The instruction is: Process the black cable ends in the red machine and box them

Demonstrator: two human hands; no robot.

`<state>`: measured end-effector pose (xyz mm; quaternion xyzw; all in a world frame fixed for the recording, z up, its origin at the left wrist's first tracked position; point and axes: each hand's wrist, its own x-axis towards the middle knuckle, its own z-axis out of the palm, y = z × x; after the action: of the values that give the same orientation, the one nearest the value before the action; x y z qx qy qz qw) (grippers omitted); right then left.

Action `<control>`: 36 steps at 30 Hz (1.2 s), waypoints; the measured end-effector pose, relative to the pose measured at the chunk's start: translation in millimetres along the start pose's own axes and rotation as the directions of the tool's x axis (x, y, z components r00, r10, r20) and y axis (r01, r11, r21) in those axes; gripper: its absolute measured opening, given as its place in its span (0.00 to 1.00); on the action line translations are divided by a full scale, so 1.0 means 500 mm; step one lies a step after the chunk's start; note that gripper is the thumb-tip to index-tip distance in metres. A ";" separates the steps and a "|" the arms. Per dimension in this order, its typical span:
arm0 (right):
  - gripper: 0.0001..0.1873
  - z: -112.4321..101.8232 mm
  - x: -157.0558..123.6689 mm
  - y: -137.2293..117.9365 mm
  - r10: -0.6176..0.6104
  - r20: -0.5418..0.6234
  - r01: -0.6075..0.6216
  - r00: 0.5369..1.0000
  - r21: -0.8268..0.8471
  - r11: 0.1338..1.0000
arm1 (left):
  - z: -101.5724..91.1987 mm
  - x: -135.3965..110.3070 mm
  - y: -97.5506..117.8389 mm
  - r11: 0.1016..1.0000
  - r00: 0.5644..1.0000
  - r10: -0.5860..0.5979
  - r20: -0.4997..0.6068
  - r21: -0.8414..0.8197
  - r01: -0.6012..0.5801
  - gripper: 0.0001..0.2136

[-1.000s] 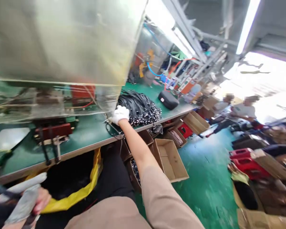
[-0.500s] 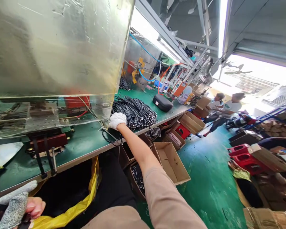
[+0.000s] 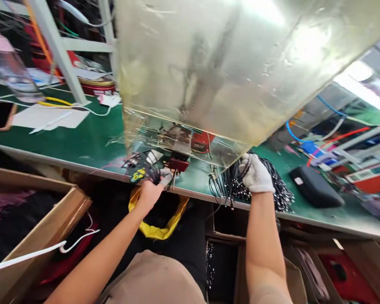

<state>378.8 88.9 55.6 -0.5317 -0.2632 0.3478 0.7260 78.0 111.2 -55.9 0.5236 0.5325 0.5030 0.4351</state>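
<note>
My right hand (image 3: 256,174), in a white glove, is closed on some black cables (image 3: 233,185) at the left of a big heap. The rest of the heap (image 3: 281,195), with shiny metal tips, lies beside and behind it on the bench. My left hand (image 3: 151,192) is at the bench edge, a grey cover on its thumb. Its other fingers blur into dark strands and a black-and-yellow item (image 3: 138,174), so its grip is unclear. Just right of it is a small machine with a dark red block (image 3: 179,163), under a scratched clear shield (image 3: 190,84).
A yellow-rimmed bag (image 3: 160,233) hangs open below the bench edge. Cardboard boxes (image 3: 66,207) stand under the bench on both sides. A black case (image 3: 316,185) lies at the right; a phone (image 3: 0,115), paper and a water bottle (image 3: 22,80) are at the left.
The view has swung left towards the shielded machine. My left hand has come up from low beside the bag to the machine. My right hand now grips cables drawn up from the heap.
</note>
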 end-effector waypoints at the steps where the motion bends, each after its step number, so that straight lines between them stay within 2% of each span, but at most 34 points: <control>1: 0.11 -0.011 -0.007 0.000 0.012 0.030 -0.015 0.999 0.084 0.996 | 0.014 0.015 -0.004 1.000 1.000 -0.015 0.000 0.024 0.015 0.10; 3: 0.11 -0.035 -0.027 0.003 0.000 0.108 -0.023 0.994 0.209 0.978 | 0.036 0.043 -0.014 0.997 0.999 -0.048 0.015 0.068 0.047 0.11; 6: 0.12 -0.066 -0.062 0.016 -0.020 0.191 -0.039 0.981 0.302 0.953 | 0.053 0.071 -0.030 0.988 0.996 -0.092 0.021 0.126 0.089 0.16; 9: 0.20 -0.086 -0.095 0.031 -0.031 0.232 -0.051 0.972 0.341 0.939 | 0.054 0.083 -0.042 0.980 0.993 -0.116 0.016 0.167 0.112 0.17; 13: 0.24 -0.091 -0.129 0.043 -0.020 0.261 -0.077 0.965 0.356 0.931 | 0.053 0.079 -0.048 0.975 0.978 -0.157 0.138 0.177 0.132 0.16; 18: 0.19 -0.076 -0.163 0.055 -0.018 0.261 -0.054 0.965 0.267 0.962 | 0.050 0.033 -0.053 0.984 0.923 -0.170 0.344 0.109 0.141 0.09; 21: 0.18 -0.061 -0.186 0.063 -0.015 0.243 -0.029 0.970 0.178 0.984 | 0.040 0.009 -0.059 0.993 0.890 -0.119 0.441 0.028 0.119 0.14; 28: 0.14 -0.043 -0.255 0.079 -0.028 0.333 0.022 0.943 0.020 1.000 | 0.024 0.009 -0.055 0.988 0.868 -0.003 0.496 -0.135 0.081 0.22; 31: 0.12 -0.046 -0.279 0.088 -0.006 0.389 0.015 0.921 -0.021 1.000 | -0.001 -0.029 -0.045 0.976 0.816 0.019 0.578 -0.189 0.112 0.25; 33: 0.12 -0.044 -0.287 0.106 0.031 0.442 -0.023 0.896 -0.023 0.999 | -0.040 -0.072 -0.034 0.961 0.778 0.010 0.629 -0.221 0.166 0.26; 35: 0.11 -0.035 -0.292 0.143 0.122 0.495 -0.123 0.860 -0.031 0.992 | -0.092 -0.123 -0.015 0.933 0.783 -0.068 0.619 -0.238 0.270 0.26; 36: 0.12 -0.028 -0.295 0.170 0.185 0.514 -0.190 0.838 -0.042 0.981 | -0.119 -0.147 -0.004 0.911 0.803 -0.139 0.580 -0.244 0.334 0.26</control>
<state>278.9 -18.8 -31.7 -0.4384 -0.3925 0.5480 0.5945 24.1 33.1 -55.5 0.4927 0.3534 0.3545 0.7119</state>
